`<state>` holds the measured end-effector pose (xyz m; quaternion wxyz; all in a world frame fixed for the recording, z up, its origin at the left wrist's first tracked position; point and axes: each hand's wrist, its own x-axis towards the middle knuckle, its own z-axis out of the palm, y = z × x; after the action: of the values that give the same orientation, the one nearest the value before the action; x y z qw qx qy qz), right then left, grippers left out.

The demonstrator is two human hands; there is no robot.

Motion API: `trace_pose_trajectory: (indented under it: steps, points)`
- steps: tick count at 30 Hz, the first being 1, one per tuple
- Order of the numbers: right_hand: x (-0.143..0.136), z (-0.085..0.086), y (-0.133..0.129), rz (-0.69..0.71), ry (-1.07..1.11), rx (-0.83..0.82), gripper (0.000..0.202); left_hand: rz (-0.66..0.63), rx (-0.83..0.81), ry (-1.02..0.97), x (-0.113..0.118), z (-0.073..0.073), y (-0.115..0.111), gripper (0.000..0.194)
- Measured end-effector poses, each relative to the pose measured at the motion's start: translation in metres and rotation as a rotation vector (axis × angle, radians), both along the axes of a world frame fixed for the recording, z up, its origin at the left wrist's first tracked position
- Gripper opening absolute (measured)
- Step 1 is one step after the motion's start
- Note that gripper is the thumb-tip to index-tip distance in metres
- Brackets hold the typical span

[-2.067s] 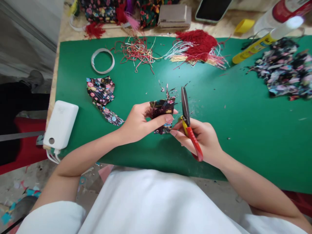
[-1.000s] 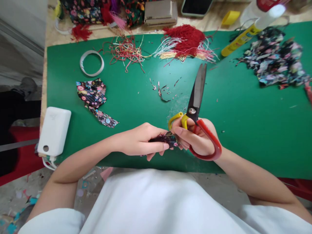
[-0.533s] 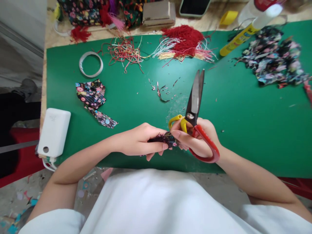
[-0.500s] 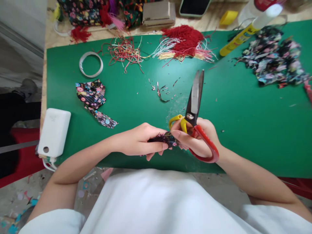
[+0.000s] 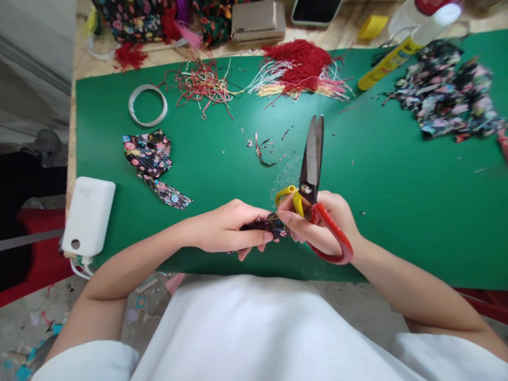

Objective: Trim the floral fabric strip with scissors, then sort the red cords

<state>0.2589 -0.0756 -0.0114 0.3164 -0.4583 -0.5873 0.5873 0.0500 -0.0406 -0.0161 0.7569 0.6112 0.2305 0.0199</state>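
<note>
My left hand (image 5: 232, 227) is closed on a bunched piece of black floral fabric (image 5: 280, 229), thumb and fingers pinching it near the mat's front edge. Close beside it, my right hand (image 5: 317, 222) holds scissors (image 5: 311, 159) with one red and one yellow handle. Their blades point away from me, slightly parted at the tips. The right fingertips also touch the fabric's right end. Thin fabric scraps (image 5: 262, 151) lie beyond the hands. To the left is a flat floral fabric piece (image 5: 148, 153) with a strip below it.
On the green mat (image 5: 397, 211) are a tape roll (image 5: 147, 106), tangled cords (image 5: 204, 82), red tassels (image 5: 304, 66), a glue stick (image 5: 389, 63) and a floral fabric heap (image 5: 448, 95). A white power bank (image 5: 89, 216) stands left; a phone (image 5: 316, 9) lies behind.
The scissors have tilted slightly to the left, with their tips a little closer together. My left hand and the fabric have hardly moved.
</note>
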Motion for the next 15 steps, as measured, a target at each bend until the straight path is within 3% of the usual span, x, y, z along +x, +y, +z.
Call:
trace_pose_trajectory:
  steps: [10, 15]
  points:
    - [0.0005, -0.0066, -0.0014, -0.149, -0.062, 0.056, 0.022, 0.021, 0.02, -0.041, -0.0019, -0.0001, -0.0001, 0.024]
    - [0.006, -0.0098, 0.002, -0.065, -0.05, 0.071, 0.031, 0.105, -0.02, -0.171, -0.0057, 0.0015, -0.0002, 0.04]
